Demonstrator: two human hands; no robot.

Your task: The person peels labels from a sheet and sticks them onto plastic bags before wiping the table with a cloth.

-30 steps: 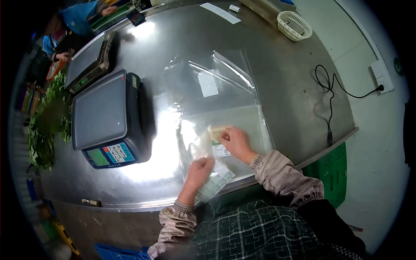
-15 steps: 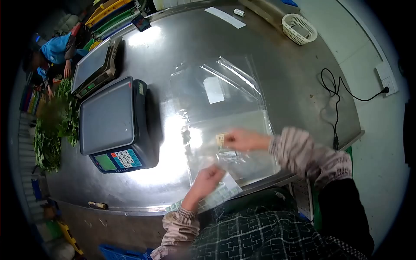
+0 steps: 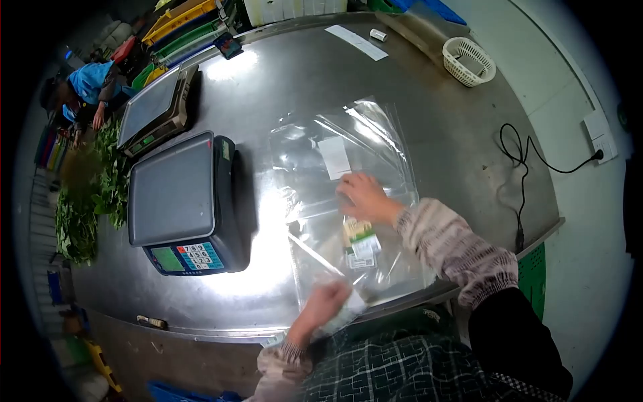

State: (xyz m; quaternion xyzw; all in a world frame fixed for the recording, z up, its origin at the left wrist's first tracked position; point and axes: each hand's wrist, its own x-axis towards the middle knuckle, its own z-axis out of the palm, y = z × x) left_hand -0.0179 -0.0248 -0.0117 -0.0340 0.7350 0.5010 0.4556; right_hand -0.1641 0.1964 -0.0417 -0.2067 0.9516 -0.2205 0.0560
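Clear plastic bags (image 3: 395,268) lie spread on the metal table in front of me. My right hand (image 3: 365,196) is on the bags with its fingers bent, just below a white paper (image 3: 334,158); what its fingertips hold, if anything, is hidden. Below that hand, a green and white label (image 3: 362,242) shows on a bag. My left hand (image 3: 326,301) is closed near the table's front edge, blurred, with a crumpled whitish sheet (image 3: 348,311) beside and under it; its grip cannot be made out exactly.
A digital scale (image 3: 173,191) stands left, a second scale (image 3: 153,110) behind it. Leafy greens (image 3: 77,218) lie far left near another person (image 3: 90,84). A white basket (image 3: 468,61) sits back right. A black cable (image 3: 524,167) runs to the wall socket. A knife (image 3: 152,322) lies front left.
My right hand has moved up across the bags from the label, which now shows more fully. My left hand has shifted slightly down, and the sheet beside it is less visible. The view has shifted slightly.
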